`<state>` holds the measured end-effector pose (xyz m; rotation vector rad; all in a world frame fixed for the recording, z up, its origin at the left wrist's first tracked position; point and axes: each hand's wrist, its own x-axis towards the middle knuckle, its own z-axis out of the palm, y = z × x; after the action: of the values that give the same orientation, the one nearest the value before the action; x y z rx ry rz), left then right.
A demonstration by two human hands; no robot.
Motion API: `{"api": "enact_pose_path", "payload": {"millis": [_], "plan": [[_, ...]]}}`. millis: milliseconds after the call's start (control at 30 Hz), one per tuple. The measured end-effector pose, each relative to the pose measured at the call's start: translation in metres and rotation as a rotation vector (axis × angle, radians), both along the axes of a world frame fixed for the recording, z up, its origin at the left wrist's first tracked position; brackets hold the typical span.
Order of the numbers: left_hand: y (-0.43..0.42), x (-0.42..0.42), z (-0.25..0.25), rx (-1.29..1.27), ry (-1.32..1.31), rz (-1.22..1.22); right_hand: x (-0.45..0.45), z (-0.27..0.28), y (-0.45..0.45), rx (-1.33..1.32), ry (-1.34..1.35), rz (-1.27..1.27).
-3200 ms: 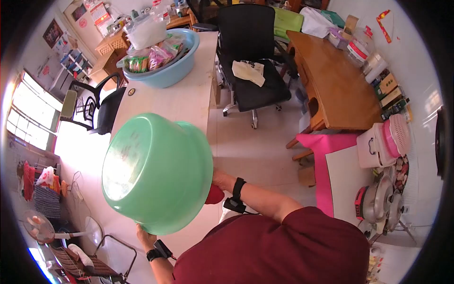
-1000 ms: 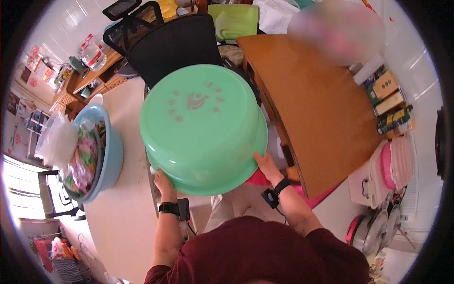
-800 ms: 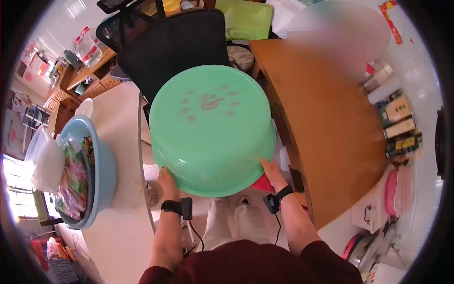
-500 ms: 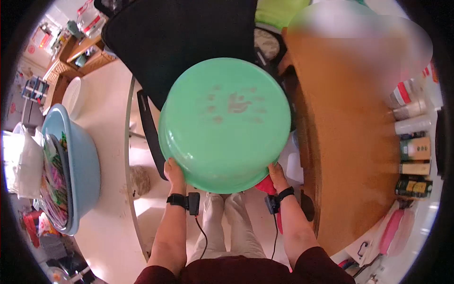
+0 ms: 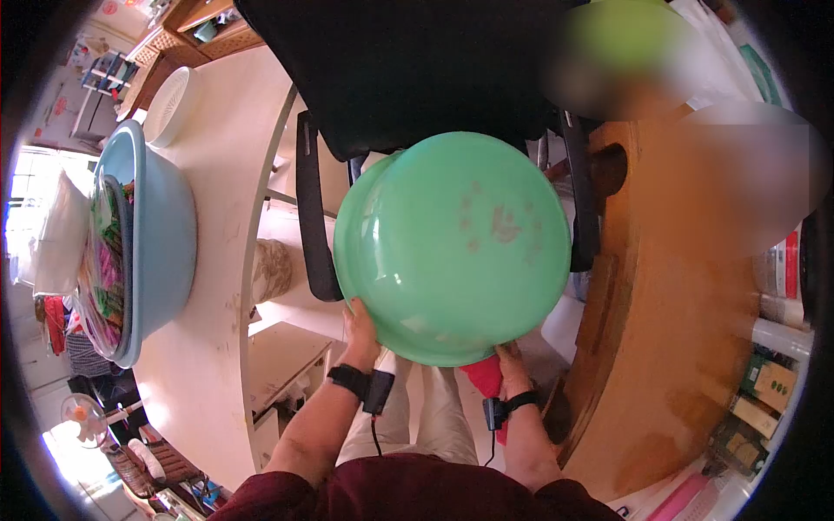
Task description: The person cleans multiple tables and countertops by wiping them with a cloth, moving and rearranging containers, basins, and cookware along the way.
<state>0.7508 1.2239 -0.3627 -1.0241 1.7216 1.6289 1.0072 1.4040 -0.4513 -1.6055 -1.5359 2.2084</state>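
A large green basin (image 5: 452,247) is held up in front of my body, its printed bottom facing the camera. My left hand (image 5: 360,334) grips its lower left rim. At the lower right rim, my right hand (image 5: 512,369) holds the basin, with its fingers partly hidden behind it. Something red (image 5: 483,375), like cloth, hangs beside my right hand under the rim; whether that hand holds it too is unclear. Directly beyond the basin stands a black office chair (image 5: 400,69), its armrests on either side of the basin.
On the left, a pale table (image 5: 217,174) bears a blue tub (image 5: 165,243) of packets and a white basket (image 5: 171,106). A brown wooden desk (image 5: 678,347) curves along the right, with boxes (image 5: 769,382) beyond it. A pale shelf (image 5: 291,365) is below.
The basin has shifted right and tilted, still between both my hands. The view has turned and moved closer to the black chair, whose armrests now flank the basin.
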Motion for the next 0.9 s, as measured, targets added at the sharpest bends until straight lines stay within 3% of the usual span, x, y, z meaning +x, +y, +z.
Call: {"api": "enact_pose_path", "payload": {"millis": [67, 133, 200, 267, 300, 367, 400, 467, 533, 600, 633, 667, 733, 800, 900], "plan": [[-0.011, -0.005, -0.029, 0.083, 0.033, -0.022, -0.004, -0.002, -0.004, -0.021, 0.035, 0.118], [-0.014, -0.009, -0.054, 0.305, 0.166, -0.023, -0.018, 0.007, -0.003, -0.075, 0.065, -0.019], [-0.007, -0.028, -0.09, 0.353, 0.143, -0.01, -0.036, 0.021, 0.007, -0.101, 0.062, -0.078], [-0.003, -0.041, -0.123, 0.404, 0.124, 0.003, -0.063, 0.033, 0.023, -0.096, 0.243, -0.251], [-0.002, -0.042, -0.133, 0.078, 0.27, -0.249, -0.064, 0.03, 0.024, -0.094, 0.234, -0.245], [-0.004, -0.04, -0.15, -0.246, 0.411, -0.491, -0.068, 0.011, 0.026, -0.057, 0.244, -0.223], [-0.004, -0.037, -0.154, -0.134, 0.452, -0.505, -0.053, -0.023, 0.023, -0.064, 0.187, -0.251], [-0.002, -0.038, -0.151, -0.025, 0.486, -0.515, -0.059, -0.026, 0.025, -0.069, 0.154, -0.25], [0.0, -0.047, -0.129, 0.118, -0.003, -0.152, -0.048, -0.031, 0.019, -0.044, 0.119, -0.217], [-0.007, -0.036, -0.145, 0.113, 0.044, -0.102, -0.045, -0.029, 0.021, 0.043, -0.014, -0.132], [-0.002, -0.037, -0.115, 0.102, 0.091, -0.048, -0.044, -0.028, 0.02, 0.126, -0.145, -0.042], [0.0, -0.03, -0.08, -0.092, -0.115, -0.16, -0.042, -0.023, 0.019, 0.123, -0.126, -0.027], [-0.019, -0.011, -0.072, -0.032, -0.072, -0.309, -0.025, -0.011, 0.016, 0.166, -0.247, 0.032], [-0.031, 0.012, -0.027, -0.028, -0.178, -0.439, -0.004, -0.002, 0.026, -0.26, -0.071, 0.131], [-0.066, 0.033, 0.058, 0.063, -0.252, -0.525, -0.03, 0.072, 0.013, -0.133, 0.014, 0.468]]}}
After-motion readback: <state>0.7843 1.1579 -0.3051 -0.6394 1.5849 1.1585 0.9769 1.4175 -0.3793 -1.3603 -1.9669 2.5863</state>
